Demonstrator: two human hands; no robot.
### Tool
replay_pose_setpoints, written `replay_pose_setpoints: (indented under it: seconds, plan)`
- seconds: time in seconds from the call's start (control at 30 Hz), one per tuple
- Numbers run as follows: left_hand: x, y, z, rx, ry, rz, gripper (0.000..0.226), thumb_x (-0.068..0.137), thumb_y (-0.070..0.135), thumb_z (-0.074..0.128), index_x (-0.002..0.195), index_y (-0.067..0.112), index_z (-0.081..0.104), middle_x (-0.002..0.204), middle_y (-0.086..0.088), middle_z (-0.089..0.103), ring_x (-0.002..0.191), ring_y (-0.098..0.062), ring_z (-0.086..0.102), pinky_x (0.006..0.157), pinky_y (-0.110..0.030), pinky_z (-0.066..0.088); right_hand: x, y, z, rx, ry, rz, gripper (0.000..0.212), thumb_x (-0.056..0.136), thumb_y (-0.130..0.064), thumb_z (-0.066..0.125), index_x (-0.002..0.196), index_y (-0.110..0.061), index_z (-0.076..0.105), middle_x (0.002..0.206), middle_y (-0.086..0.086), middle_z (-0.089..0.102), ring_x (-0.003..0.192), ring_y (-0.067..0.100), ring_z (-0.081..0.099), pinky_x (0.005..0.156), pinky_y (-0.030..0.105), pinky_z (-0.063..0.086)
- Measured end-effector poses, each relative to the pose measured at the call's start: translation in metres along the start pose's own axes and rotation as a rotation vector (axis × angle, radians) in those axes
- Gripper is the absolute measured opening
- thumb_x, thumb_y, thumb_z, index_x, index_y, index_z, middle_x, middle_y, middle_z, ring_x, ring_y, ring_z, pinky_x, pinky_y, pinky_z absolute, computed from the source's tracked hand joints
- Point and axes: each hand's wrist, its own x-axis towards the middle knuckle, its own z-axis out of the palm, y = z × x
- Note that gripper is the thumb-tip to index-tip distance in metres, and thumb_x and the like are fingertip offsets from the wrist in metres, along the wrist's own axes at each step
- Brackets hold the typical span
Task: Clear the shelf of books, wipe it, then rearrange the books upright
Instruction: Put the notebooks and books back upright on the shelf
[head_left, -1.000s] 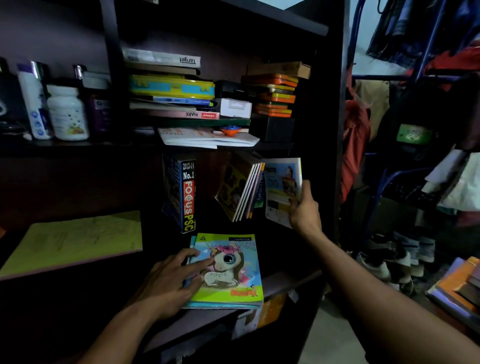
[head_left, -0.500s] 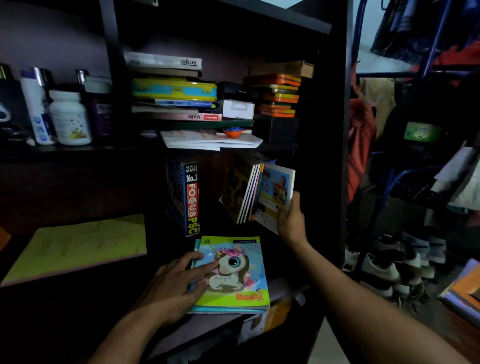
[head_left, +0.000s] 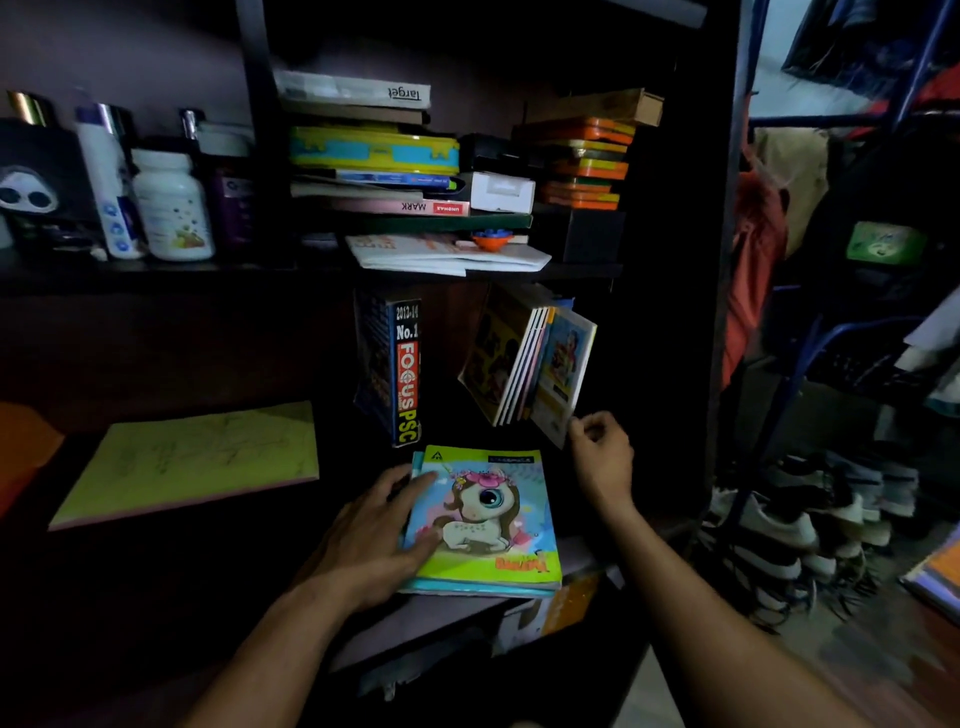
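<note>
Head view: a dark wooden shelf in a dim room, with a blue metal rack of clothes and shoes to its right. On the shelf lies a flat stack of thin notebooks; its glossy top cover shows a big-eyed cartoon unicorn on green and blue. The left hand rests on the stack's left edge, fingers straight and spread. Behind the stack, a thick book stands upright, its spine reading "2013-14 No.1 FOCUS PSC". Right of it, several thin books lean leftward. The right hand is just below their lower corner, fingers loosely curled, holding nothing; whether it touches them I cannot tell. Above the shelf, piled books show "Target" and "MARK". Left of the shelf lies a yellow-green pad; above it stand white plastic bottles.
</note>
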Motion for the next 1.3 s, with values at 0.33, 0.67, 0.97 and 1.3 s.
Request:
replay_pose_setpoints:
  seconds: [0.33,0.67,0.97,1.3]
  plan:
    - [-0.004,0.006,-0.005,0.05,-0.064,0.002,0.105,0.064,0.099,-0.003,0.154,0.051,0.023,0.164,0.025,0.011,0.151,-0.006,0.012,0.122,-0.033,0.015,-0.025,-0.003,-0.012,-0.096,-0.021,-0.165,0.054,0.095,-0.031,0.064,0.142,-0.016,0.043,0.142,0.003,0.043,0.129,0.018,0.046,0.099,0.028,0.041]
    - [-0.002,0.003,-0.003,0.016,-0.052,0.013,0.103,0.059,0.1,-0.006,0.15,0.06,0.021,0.161,0.032,0.006,0.15,-0.002,0.009,0.118,-0.029,0.011,0.019,-0.02,0.044,-0.248,-0.314,-0.235,0.063,0.103,-0.027,0.05,0.159,-0.016,0.023,0.157,0.008,0.028,0.137,0.028,0.042,0.107,0.027,0.034]
    - [-0.003,0.009,-0.009,-0.019,-0.081,-0.045,0.057,0.102,0.046,0.037,0.155,0.049,0.017,0.165,0.014,0.018,0.15,-0.011,0.016,0.115,-0.024,0.015,0.013,-0.006,0.04,-0.1,-0.197,-0.203,0.035,0.098,-0.027,0.06,0.131,-0.013,0.057,0.129,0.009,0.055,0.114,0.015,0.055,0.095,0.027,0.043]
    - [-0.007,0.015,-0.012,0.049,-0.06,-0.037,0.065,0.1,0.053,0.048,0.155,0.048,0.014,0.163,0.007,0.027,0.147,-0.015,0.024,0.114,-0.026,0.02,-0.064,-0.036,-0.007,-0.928,-0.494,-0.355,0.065,0.085,-0.077,0.045,0.119,-0.025,0.061,0.121,0.006,0.061,0.117,0.029,0.054,0.094,0.042,0.041]
